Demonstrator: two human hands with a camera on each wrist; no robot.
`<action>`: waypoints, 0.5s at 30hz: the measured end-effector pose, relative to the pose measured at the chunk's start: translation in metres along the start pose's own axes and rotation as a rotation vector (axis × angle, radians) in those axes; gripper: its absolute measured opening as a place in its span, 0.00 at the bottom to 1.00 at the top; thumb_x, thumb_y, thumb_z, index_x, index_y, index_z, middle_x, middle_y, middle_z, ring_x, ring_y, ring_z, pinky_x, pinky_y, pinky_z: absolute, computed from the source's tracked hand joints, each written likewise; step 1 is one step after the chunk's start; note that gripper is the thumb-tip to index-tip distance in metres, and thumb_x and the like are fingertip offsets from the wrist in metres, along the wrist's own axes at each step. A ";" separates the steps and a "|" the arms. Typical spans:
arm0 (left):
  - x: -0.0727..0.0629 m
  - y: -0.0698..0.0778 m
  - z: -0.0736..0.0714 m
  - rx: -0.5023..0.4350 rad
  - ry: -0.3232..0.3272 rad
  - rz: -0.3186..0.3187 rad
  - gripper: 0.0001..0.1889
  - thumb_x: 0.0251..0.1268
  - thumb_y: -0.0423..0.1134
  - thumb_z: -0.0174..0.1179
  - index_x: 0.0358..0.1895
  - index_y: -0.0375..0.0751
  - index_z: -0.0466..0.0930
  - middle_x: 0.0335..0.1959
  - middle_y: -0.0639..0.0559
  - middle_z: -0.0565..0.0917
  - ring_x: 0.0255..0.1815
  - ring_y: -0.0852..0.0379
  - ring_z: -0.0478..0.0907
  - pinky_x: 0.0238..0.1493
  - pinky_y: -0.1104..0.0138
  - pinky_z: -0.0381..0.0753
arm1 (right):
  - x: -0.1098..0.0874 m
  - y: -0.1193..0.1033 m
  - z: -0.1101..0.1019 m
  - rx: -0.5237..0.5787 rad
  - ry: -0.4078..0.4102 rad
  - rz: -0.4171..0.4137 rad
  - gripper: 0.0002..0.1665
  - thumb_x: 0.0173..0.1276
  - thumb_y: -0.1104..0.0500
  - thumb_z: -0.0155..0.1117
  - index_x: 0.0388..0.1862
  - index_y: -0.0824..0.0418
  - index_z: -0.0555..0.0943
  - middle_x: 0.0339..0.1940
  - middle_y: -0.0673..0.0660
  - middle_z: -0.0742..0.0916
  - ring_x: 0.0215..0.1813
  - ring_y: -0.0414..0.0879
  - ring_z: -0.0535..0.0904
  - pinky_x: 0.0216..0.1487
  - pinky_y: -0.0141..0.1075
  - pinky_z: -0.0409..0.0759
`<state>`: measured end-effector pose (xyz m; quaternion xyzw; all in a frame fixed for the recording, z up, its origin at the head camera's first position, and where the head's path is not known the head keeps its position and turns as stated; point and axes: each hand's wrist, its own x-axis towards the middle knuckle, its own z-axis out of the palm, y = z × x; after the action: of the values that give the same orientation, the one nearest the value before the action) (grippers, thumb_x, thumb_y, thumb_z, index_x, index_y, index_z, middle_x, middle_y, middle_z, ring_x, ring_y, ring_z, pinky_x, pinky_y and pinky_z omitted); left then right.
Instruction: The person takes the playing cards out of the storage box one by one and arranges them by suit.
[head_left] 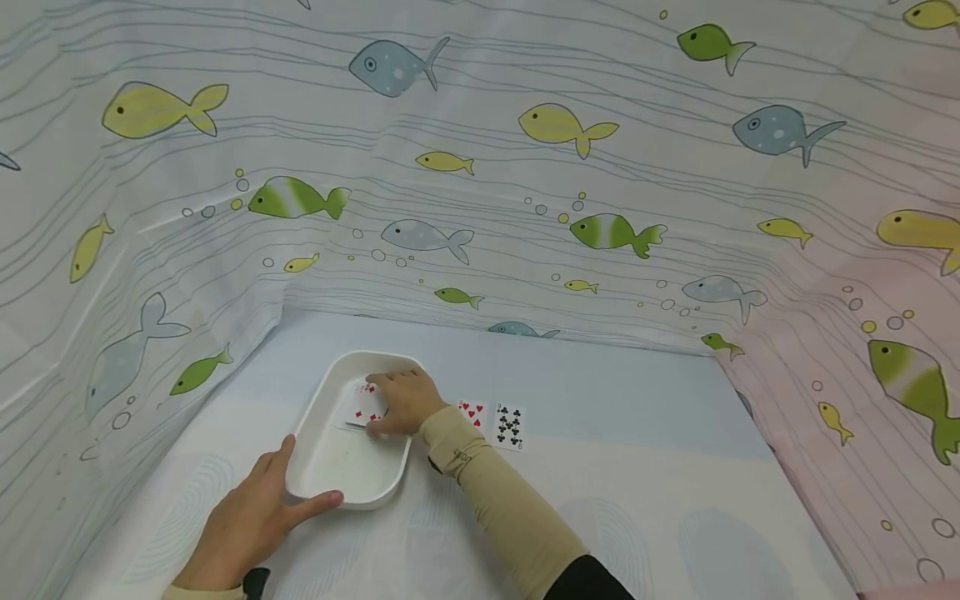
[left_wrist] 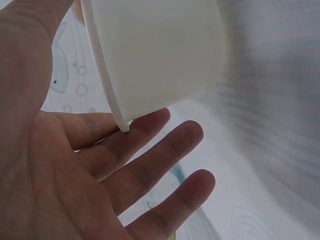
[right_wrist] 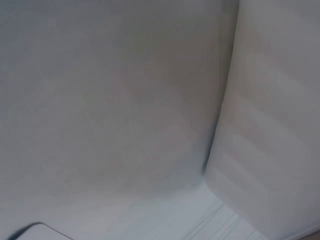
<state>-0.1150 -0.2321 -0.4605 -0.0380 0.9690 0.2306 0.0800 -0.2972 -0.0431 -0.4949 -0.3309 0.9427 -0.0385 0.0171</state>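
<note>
A white tray stands on the table, with playing cards showing red diamonds inside it. My right hand reaches over the tray's right rim and pinches a diamond card between thumb and fingers, partly covering the cards. At the tray's near left corner is my left hand, its thumb on the near rim and its fingers along the left side. The left wrist view shows fingers spread and nearly straight against the tray's outer wall. Only pale surfaces appear in the right wrist view, without the hand.
Right of the tray, a hearts card and a clubs card lie face up on the pale tablecloth. The right forearm hides part of the hearts card. A fish-print curtain borders the table at back and sides.
</note>
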 end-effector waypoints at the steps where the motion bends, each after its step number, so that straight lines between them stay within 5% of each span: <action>1: 0.000 0.000 0.000 0.001 0.001 0.001 0.70 0.51 0.80 0.59 0.78 0.24 0.44 0.69 0.23 0.63 0.58 0.29 0.74 0.49 0.38 0.75 | 0.000 0.000 0.000 0.003 0.000 -0.002 0.48 0.59 0.29 0.69 0.76 0.42 0.69 0.68 0.44 0.80 0.70 0.42 0.73 0.75 0.40 0.60; 15: -0.001 -0.001 0.002 0.004 0.011 0.008 0.69 0.51 0.80 0.59 0.78 0.23 0.45 0.68 0.23 0.64 0.58 0.29 0.74 0.48 0.38 0.76 | -0.001 0.004 0.003 0.026 0.036 -0.031 0.56 0.59 0.26 0.67 0.80 0.50 0.63 0.72 0.51 0.75 0.74 0.45 0.68 0.76 0.40 0.59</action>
<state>-0.1141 -0.2323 -0.4626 -0.0350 0.9701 0.2286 0.0737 -0.2985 -0.0395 -0.4979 -0.3445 0.9370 -0.0571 0.0037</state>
